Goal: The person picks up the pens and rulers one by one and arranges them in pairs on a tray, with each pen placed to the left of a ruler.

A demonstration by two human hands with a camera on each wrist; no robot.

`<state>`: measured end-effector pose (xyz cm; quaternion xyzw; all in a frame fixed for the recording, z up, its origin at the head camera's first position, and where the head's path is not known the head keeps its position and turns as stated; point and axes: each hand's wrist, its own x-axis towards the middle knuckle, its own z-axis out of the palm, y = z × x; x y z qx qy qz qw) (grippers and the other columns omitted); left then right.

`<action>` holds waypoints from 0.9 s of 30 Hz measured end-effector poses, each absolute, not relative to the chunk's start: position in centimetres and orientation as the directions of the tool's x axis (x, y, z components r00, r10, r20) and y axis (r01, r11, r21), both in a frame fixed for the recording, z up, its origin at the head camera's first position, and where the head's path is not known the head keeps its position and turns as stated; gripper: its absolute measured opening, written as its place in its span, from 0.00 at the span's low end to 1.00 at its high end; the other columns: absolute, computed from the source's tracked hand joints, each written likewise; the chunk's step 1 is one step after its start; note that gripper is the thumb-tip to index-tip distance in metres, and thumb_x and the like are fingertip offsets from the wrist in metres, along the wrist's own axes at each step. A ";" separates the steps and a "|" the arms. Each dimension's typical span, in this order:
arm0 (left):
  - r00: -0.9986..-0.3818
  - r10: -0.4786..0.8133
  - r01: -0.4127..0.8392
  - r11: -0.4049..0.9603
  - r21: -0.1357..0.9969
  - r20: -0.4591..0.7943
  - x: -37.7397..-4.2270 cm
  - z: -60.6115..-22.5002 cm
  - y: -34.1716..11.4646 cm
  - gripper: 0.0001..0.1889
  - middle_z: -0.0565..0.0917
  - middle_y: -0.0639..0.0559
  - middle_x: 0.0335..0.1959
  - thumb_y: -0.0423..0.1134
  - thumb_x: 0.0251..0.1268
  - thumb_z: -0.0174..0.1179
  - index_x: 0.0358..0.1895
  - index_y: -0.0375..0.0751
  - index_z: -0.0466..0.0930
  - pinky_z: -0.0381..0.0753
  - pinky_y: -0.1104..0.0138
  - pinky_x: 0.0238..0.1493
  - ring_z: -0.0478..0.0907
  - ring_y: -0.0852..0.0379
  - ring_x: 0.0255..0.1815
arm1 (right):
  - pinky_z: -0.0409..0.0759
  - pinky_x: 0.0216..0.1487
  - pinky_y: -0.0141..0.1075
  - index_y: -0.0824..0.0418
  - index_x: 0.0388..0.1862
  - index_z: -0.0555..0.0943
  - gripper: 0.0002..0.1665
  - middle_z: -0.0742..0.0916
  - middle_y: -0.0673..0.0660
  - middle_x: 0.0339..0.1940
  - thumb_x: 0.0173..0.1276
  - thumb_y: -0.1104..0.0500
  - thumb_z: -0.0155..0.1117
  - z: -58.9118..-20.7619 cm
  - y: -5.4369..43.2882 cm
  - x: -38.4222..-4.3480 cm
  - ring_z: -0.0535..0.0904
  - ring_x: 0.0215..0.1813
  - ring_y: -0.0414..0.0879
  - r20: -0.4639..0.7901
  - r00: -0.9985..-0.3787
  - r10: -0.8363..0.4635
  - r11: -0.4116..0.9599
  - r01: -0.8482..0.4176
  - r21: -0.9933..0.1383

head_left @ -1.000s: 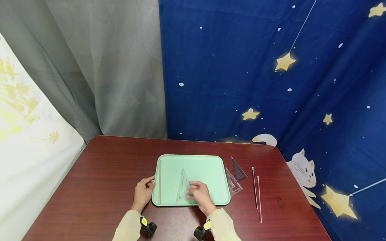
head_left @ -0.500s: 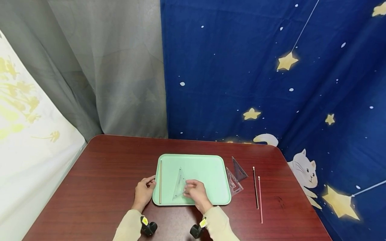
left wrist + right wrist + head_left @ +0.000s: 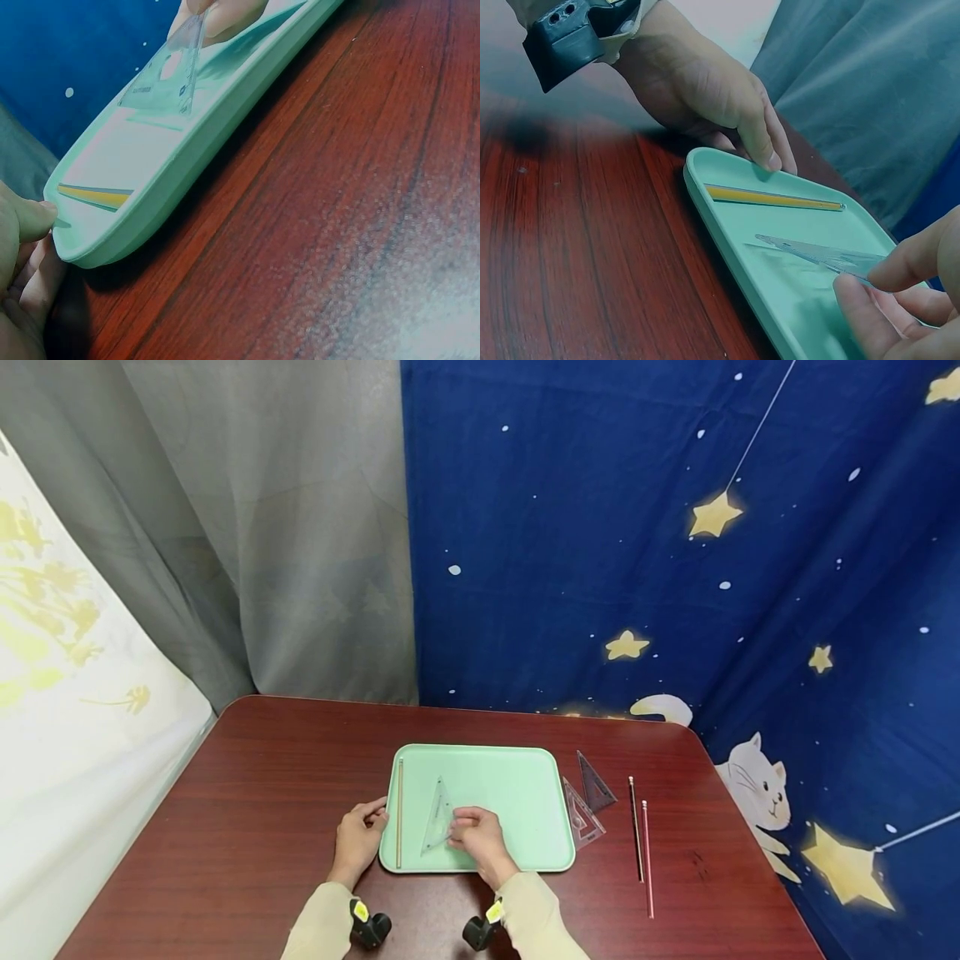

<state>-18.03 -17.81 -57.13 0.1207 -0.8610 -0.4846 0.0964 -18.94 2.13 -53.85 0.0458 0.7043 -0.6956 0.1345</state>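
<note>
A clear set square (image 3: 438,818) is pinched by its right edge between the thumb and fingers of my right hand (image 3: 480,839). It is held tilted just above the floor of a mint-green tray (image 3: 517,768), as the left wrist view (image 3: 169,75) also shows. My left hand (image 3: 358,842) grips the tray's left rim, thumb on top and fingers along the outside. A yellow pencil (image 3: 772,197) lies inside the tray along that left side, parallel to the rim. Fingers partly cover the set square's near right part.
Two more clear set squares, one triangular (image 3: 596,783) and one (image 3: 581,818) nearer the tray, lie right of it on the brown table (image 3: 300,760). Further right lie a black pencil (image 3: 636,831) and a red pencil (image 3: 647,860). Curtains (image 3: 525,568) hang behind.
My right hand has moved left with the set square, bringing it closer to the yellow pencil. My left hand has stayed at the tray's rim.
</note>
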 end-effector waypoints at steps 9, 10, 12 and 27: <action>-0.953 -0.299 -0.108 0.502 0.858 0.055 -18.0 -57.2 -17.7 0.15 0.83 0.45 0.38 0.30 0.64 0.58 0.54 0.33 0.81 0.73 0.69 0.36 0.78 0.56 0.35 | 0.83 0.40 0.37 0.79 0.50 0.75 0.20 0.83 0.67 0.38 0.57 0.78 0.58 -54.3 1.4 -19.1 0.81 0.34 0.43 -0.259 -0.958 -0.124 0.031 0.257 -0.966; -0.953 -0.298 -0.108 0.503 0.857 0.054 -18.0 -57.2 -17.7 0.15 0.83 0.45 0.38 0.30 0.64 0.58 0.54 0.34 0.81 0.74 0.69 0.36 0.78 0.55 0.35 | 0.83 0.40 0.36 0.80 0.50 0.75 0.20 0.83 0.67 0.38 0.57 0.78 0.58 -54.3 1.3 -19.2 0.81 0.34 0.43 -0.260 -0.958 -0.124 0.031 0.258 -0.966; -0.953 -0.298 -0.110 0.502 0.858 0.052 -18.0 -57.2 -17.7 0.15 0.83 0.45 0.38 0.30 0.64 0.57 0.54 0.34 0.81 0.74 0.68 0.36 0.79 0.54 0.35 | 0.83 0.39 0.36 0.80 0.50 0.75 0.20 0.83 0.67 0.38 0.57 0.78 0.58 -54.4 1.2 -19.2 0.81 0.33 0.42 -0.265 -0.957 -0.122 0.032 0.263 -0.964; -0.953 -0.301 -0.121 0.496 0.860 0.040 -18.0 -57.1 -17.9 0.15 0.83 0.46 0.37 0.30 0.65 0.57 0.54 0.35 0.81 0.73 0.68 0.36 0.79 0.54 0.36 | 0.82 0.40 0.34 0.78 0.48 0.76 0.18 0.83 0.63 0.35 0.56 0.78 0.58 -54.2 0.8 -19.0 0.82 0.35 0.43 -0.268 -0.956 -0.120 0.066 0.261 -0.963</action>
